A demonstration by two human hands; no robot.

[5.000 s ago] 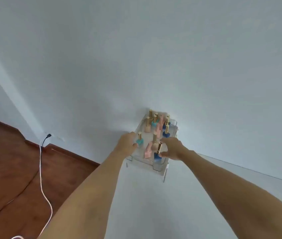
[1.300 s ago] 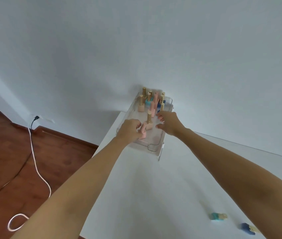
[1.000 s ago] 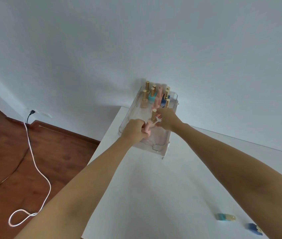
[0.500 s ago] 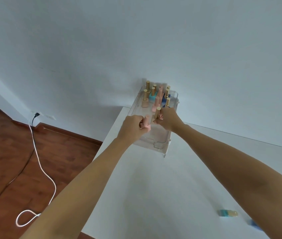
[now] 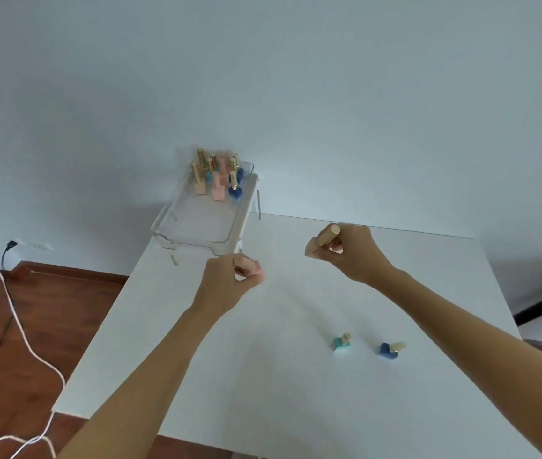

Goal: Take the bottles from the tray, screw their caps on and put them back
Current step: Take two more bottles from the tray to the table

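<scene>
Beige bottle [image 5: 316,247] — pinched in the right hand [image 5: 353,256] — lies tilted, gold cap [image 5: 329,234] pointing up-right; left hand [image 5: 226,283] pinches a pink bottle [image 5: 258,272].

From here nothing can be read: the bottles [image 5: 218,180] in the tray [image 5: 196,223] and the two lying on the surface [image 5: 263,376] show no legible label, brand or number.

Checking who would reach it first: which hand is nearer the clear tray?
Left. The left hand, holding a pink bottle, is just in front of the tray; the right hand, holding a beige bottle, is off to the tray's right.
</scene>
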